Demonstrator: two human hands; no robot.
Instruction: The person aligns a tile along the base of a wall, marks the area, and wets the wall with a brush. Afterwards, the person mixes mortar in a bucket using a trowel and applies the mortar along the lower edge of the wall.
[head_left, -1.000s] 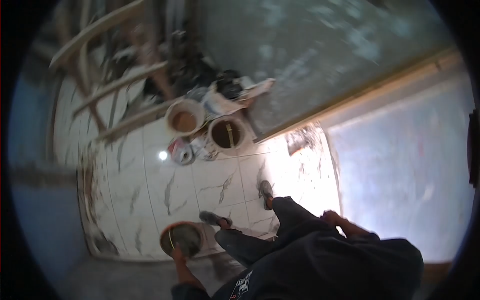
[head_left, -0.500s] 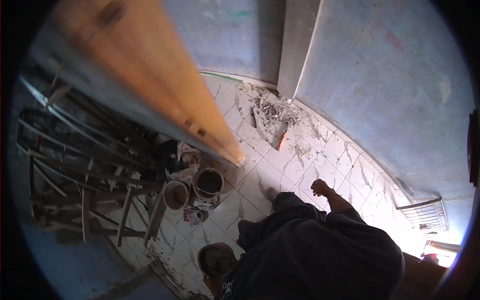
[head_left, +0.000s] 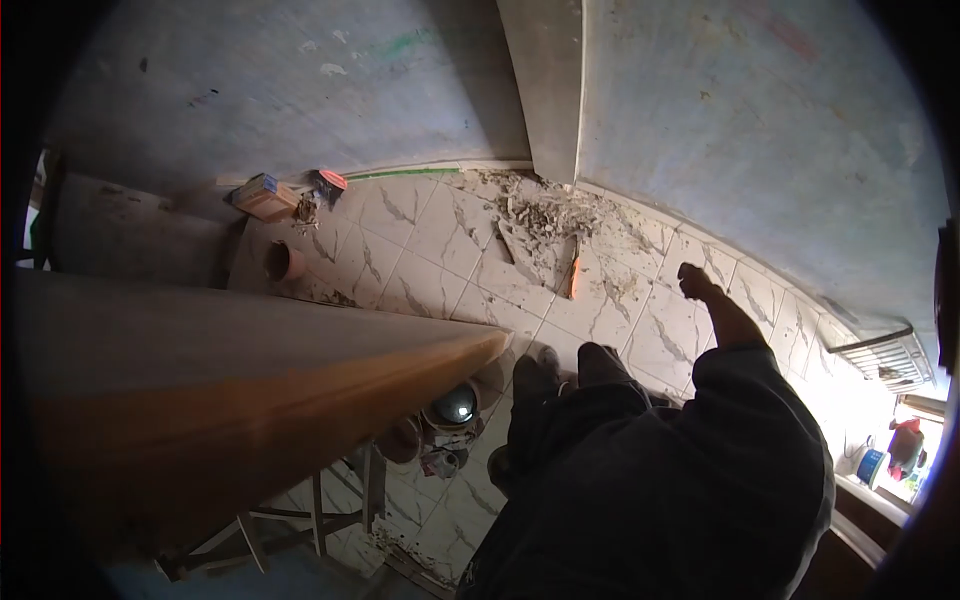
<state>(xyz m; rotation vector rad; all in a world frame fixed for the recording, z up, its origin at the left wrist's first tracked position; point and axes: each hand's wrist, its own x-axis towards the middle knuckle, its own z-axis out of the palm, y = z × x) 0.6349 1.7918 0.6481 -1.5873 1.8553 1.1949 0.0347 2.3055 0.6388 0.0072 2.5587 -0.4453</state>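
My right hand (head_left: 691, 281) hangs in the air over the white tiled floor (head_left: 660, 335), its fingers curled in and nothing seen in them. Closest to it is a tool with an orange handle (head_left: 574, 278) lying on the tiles, out of its reach. Behind that tool, a heap of broken debris (head_left: 550, 212) spreads along the foot of the wall, with a dark, thin strip (head_left: 505, 241) at its left side. My left hand is out of sight, and its arm does not show beyond my dark clothing.
An orange-brown wooden frame edge (head_left: 400, 375) juts in from the left. Beneath it stand a bucket of liquid (head_left: 453, 408) and wooden trestles (head_left: 318, 515). Beyond are a reddish pot (head_left: 285, 262) and a cardboard box (head_left: 265, 198). A metal rack (head_left: 888, 358) leans at right.
My view has swung left, showing the pot and box beyond the frame edge. My right hand appears farther right and higher. The bucket beside my left leg is no longer in view.
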